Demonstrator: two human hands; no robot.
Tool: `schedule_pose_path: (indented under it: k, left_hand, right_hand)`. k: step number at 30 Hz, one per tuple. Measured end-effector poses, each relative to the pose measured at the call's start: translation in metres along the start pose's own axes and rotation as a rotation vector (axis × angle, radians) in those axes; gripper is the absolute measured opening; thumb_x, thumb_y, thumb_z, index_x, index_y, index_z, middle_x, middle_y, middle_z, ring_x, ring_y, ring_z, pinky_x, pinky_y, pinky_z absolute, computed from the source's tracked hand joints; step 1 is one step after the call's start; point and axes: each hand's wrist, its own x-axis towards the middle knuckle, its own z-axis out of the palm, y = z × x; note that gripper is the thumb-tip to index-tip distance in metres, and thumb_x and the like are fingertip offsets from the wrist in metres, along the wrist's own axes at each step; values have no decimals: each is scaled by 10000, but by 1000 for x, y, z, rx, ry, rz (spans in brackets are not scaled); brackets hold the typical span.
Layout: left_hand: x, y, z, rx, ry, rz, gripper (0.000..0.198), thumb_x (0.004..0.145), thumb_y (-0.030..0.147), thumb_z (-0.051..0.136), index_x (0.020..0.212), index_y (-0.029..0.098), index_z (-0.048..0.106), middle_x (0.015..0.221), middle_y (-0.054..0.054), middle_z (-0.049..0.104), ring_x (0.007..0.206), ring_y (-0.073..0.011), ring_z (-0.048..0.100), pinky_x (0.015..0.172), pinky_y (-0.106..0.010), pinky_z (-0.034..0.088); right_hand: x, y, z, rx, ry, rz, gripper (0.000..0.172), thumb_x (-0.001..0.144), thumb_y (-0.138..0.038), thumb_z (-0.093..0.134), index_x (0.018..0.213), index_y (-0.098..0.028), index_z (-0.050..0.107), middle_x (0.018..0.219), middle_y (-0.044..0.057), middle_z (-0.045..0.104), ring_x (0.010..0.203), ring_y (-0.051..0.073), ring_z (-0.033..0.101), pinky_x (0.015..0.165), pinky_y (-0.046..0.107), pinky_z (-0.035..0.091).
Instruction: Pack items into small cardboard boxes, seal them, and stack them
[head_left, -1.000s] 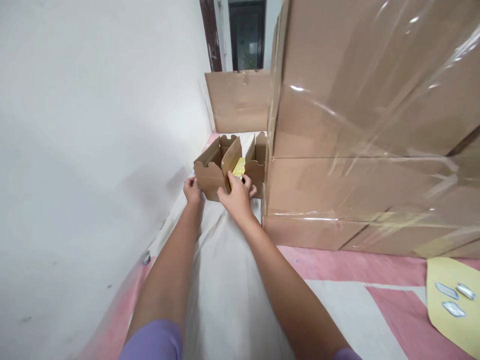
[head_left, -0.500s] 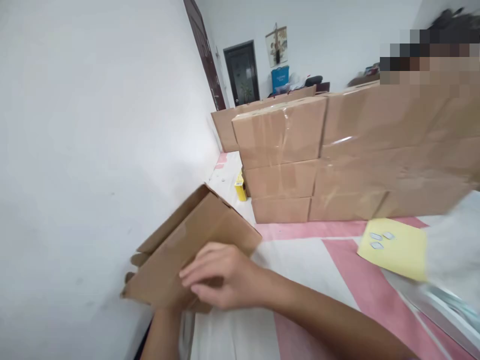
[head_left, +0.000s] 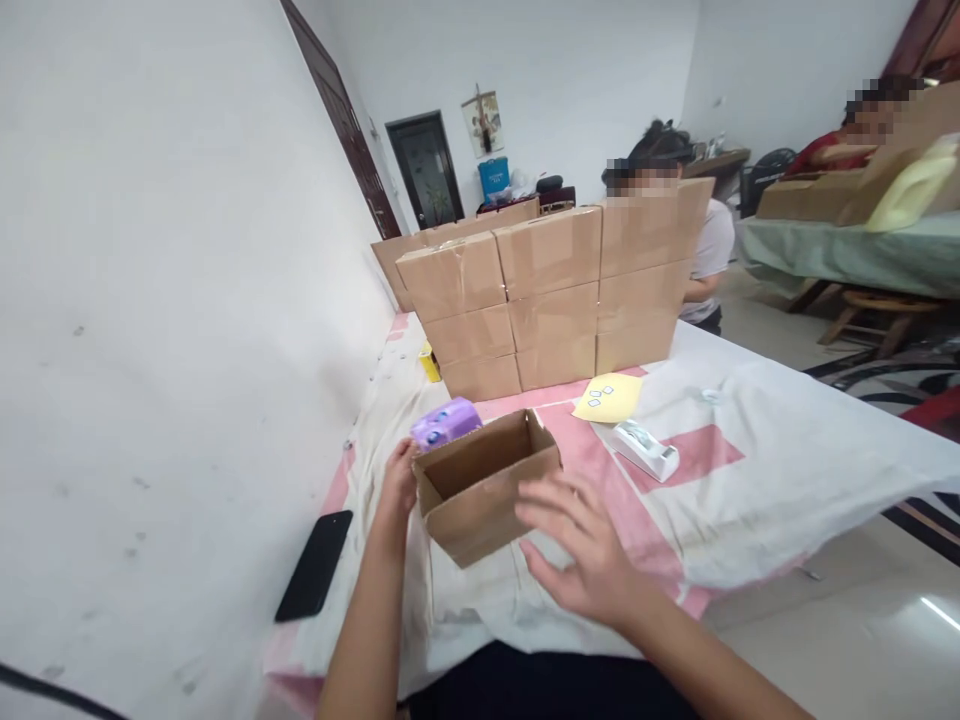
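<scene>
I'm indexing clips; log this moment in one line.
left hand: at open box, left end; right hand: open, near box; purple object: beyond box

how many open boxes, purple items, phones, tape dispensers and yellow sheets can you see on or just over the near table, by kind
open box: 1
purple item: 1
phone: 1
tape dispenser: 1
yellow sheet: 1
total: 5
</scene>
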Motion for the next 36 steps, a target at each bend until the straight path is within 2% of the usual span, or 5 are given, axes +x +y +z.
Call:
schedule_pose_path:
  k: [3, 9, 19, 29, 36]
  left_hand:
    - [2, 48, -32, -33, 131, 92, 320, 955, 443, 616, 1090, 153, 626, 957, -33, 661, 763, -132, 626, 684, -306, 562]
    - [-41, 112, -50, 89, 224, 366, 306, 764, 494, 609, 875, 208, 614, 717, 29, 631, 692, -167, 609, 672, -302, 533]
    - [-100, 68, 38, 1011, -204, 455, 182, 893, 268, 515, 800, 214, 661, 689, -41, 670, 694, -225, 633, 732, -336, 456]
    - [-92, 100, 18, 1312, -548, 550, 365, 1015, 372, 305, 1094, 248, 638, 1088, -64, 753, 1018, -225, 702, 862, -321, 492]
    - [-76, 78, 43, 1450, -1086, 567, 821, 578, 120, 702, 1365, 312, 570, 1507, -65, 548, 1178, -262, 662, 867, -297, 546]
  right_hand:
    - [20, 15, -18, -292, -148, 58, 603, 913, -148, 587, 1500, -189, 454, 1354, 175, 622, 1303, 395, 472, 1037, 602, 370]
    - [12, 54, 11, -259, -170, 17, 189, 947, -68, 511, 1039, -169, 642, 1025, 98, 638, 956, 253, 554, 820, 404, 403]
    - [-13, 59, 26, -124, 72, -120, 170, 972, -111, 505, 1022, -198, 642, 1002, 85, 638, 936, 235, 530, 807, 383, 401]
    - [-21, 58, 27, -49, 132, -75, 191, 917, -70, 517, 993, -207, 627, 1005, 81, 612, 950, 238, 541, 820, 393, 433]
    - [-23, 54, 26, -50, 133, -59, 189, 906, -69, 533, 997, -208, 622, 1024, 84, 605, 958, 246, 533, 829, 406, 442]
